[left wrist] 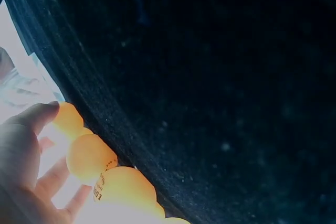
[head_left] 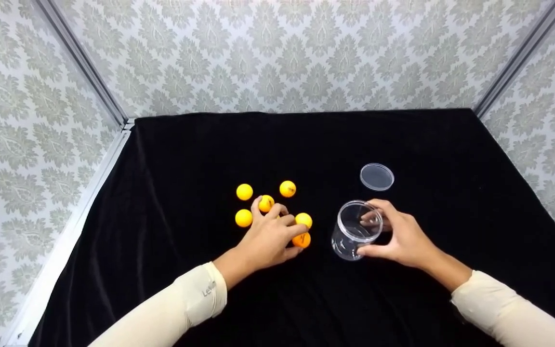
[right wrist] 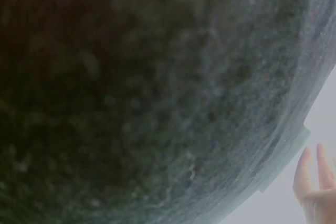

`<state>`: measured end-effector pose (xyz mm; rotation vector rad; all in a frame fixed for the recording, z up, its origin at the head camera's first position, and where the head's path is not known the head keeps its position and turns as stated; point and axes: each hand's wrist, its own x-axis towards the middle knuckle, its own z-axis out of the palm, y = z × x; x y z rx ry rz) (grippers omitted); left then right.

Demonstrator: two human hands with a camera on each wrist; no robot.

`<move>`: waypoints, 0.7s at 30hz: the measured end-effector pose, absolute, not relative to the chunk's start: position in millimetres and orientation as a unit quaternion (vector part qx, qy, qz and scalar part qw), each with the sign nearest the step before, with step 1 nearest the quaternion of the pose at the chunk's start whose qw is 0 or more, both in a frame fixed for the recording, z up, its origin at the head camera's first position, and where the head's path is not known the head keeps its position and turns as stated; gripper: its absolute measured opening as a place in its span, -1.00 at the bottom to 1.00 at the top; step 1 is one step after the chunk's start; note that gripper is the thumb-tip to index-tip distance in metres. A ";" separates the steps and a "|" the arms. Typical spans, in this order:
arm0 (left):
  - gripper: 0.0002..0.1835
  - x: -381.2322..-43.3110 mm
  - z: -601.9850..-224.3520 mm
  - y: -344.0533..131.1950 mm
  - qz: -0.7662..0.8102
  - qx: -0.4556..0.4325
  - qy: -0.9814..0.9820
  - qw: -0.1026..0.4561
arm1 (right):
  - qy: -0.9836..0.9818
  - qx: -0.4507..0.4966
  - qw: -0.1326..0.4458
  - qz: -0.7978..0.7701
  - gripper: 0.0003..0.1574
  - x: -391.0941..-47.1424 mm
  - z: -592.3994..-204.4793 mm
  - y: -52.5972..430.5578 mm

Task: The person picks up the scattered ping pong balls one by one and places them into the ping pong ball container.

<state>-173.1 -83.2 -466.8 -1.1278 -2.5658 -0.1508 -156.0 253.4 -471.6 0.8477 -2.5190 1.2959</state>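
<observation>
My left hand (head_left: 269,238) is among several yellow-orange table tennis balls. Its thumb and index finger pinch an orange table tennis ball (head_left: 301,239); another ball (head_left: 304,220) sits just beyond the index finger. By the outer fingertips is a ball (head_left: 266,203), with further balls (head_left: 244,192) around it. The left wrist view shows the thumb (left wrist: 39,116) against one ball (left wrist: 68,121), and printed balls (left wrist: 92,158) beside the fingers. My right hand (head_left: 405,236) grips a clear, lidless plastic jar (head_left: 346,243) round its side, thumb in front. Overexposure washes out much of the right wrist view.
A clear round lid (head_left: 376,177) lies beyond the jar on the black cloth (head_left: 200,144) that covers the table. Patterned wall panels (head_left: 268,58) stand at the back and both sides. A loose ball (head_left: 287,189) lies on the far side of the left hand.
</observation>
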 end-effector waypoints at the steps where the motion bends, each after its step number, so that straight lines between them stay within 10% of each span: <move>1: -0.60 -172.9 -466.7 -83.5 -0.059 -0.395 -0.901 0.168 | -0.848 0.287 0.093 0.435 0.15 -156.1 -471.9 253.4; 21: -0.60 -176.3 -430.2 -67.2 -0.142 -0.370 -0.884 0.246 | -0.850 0.284 0.096 0.432 0.16 -157.3 -474.4 254.6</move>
